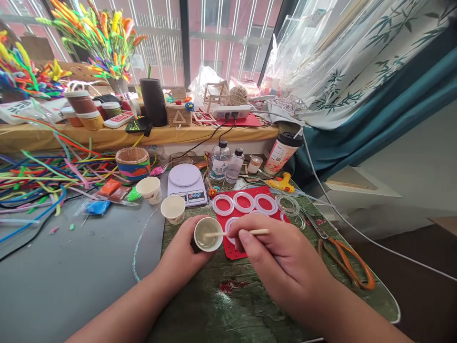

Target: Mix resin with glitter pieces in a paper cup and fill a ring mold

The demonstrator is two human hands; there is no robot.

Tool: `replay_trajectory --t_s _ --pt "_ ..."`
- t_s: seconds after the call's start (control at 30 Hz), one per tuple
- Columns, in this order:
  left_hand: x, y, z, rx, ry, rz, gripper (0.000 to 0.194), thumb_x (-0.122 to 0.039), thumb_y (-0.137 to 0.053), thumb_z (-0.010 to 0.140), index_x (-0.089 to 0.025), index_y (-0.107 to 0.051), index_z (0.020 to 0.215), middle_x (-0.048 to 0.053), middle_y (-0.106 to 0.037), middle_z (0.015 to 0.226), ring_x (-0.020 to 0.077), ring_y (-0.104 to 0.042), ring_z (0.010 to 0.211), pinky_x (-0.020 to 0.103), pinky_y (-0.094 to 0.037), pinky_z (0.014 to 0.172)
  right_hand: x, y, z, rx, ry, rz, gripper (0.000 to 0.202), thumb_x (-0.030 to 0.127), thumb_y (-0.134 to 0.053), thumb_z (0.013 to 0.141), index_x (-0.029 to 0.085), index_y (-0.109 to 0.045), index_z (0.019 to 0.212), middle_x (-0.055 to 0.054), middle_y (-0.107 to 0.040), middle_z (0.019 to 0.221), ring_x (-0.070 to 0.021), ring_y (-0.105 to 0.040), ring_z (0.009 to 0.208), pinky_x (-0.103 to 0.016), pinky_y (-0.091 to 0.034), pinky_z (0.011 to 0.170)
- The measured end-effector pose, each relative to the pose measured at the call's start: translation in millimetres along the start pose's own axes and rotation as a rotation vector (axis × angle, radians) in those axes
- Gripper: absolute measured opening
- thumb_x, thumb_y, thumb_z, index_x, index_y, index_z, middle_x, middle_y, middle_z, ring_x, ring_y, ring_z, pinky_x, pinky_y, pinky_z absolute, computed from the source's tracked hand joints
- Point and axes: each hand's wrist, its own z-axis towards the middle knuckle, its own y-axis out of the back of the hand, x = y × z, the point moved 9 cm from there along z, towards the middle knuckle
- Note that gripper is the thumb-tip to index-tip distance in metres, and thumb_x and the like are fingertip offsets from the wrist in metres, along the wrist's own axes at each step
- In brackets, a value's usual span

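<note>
My left hand (189, 247) is wrapped round a paper cup (208, 234) tilted toward me, with a cloudy, pale liquid inside. Between the thumb and fingers of my right hand (274, 252) is a thin wooden stick (260, 232), its far end dipping into that liquid. Behind my hands, white ring-shaped molds (244, 202) lie on a red sheet (233, 252), some partly covered by my right hand. Two more paper cups (173, 209) stand left of the held one, near a lilac kitchen scale (184, 175).
Two clear bottles (219, 162), a lidded drink cup (282, 155) and a yellow glue gun (282, 183) stand or lie at the back. Clear rings (288, 205) and orange-handled scissors (344, 262) are on the right. Pipe cleaners (53, 176) and bagged coloured clay (98, 206) cover the left.
</note>
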Motion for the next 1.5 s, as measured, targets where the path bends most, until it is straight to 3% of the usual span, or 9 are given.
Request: replay_trajectory --t_s 0.23,1.17,1.3,1.5 --pt "-1 -0.1 0 0.002 0.005 0.019 0.055 -0.025 -0.083 0.086 -0.029 -0.066 0.138 0.007 -0.075 0.140 0.0312 -0.073 0.128 0.053 -0.057 0.115 0 -1 0 0.022 0.002 0.029 0.026 0.017 -0.046 0.107 0.023 -0.064 0.088 0.002 -0.071 0.076 -0.0130 -0.066 0.066 -0.026 -0.051 0.063" --pt "-2 -1.5 0 0.020 0.010 0.006 0.053 -0.027 -0.082 0.088 -0.029 -0.065 0.139 0.007 -0.074 0.141 0.0308 -0.073 0.128 0.050 -0.058 0.113 -7 -1 0 0.005 -0.054 0.043 0.027 0.018 -0.048 0.108 0.022 -0.070 0.094 0.003 -0.070 0.075 -0.0127 -0.067 0.066 -0.026 -0.051 0.064" --pt "-3 -1.3 0 0.022 0.008 0.005 0.051 -0.027 -0.082 0.089 -0.029 -0.065 0.137 0.007 -0.075 0.140 0.0306 -0.073 0.127 0.050 -0.057 0.113 -12 1 0 -0.004 -0.092 0.076 0.027 0.018 -0.048 0.108 0.023 -0.069 0.092 0.001 -0.075 0.080 -0.0143 -0.071 0.072 -0.027 -0.054 0.066" --pt "-3 -2.5 0 0.036 0.023 -0.013 0.053 -0.028 -0.083 0.089 -0.028 -0.065 0.138 0.008 -0.074 0.141 0.0313 -0.072 0.128 0.052 -0.057 0.114 -10 3 4 0.000 -0.091 0.054 0.029 0.018 -0.048 0.107 0.023 -0.065 0.084 0.003 -0.071 0.073 -0.0127 -0.066 0.065 -0.026 -0.050 0.061"
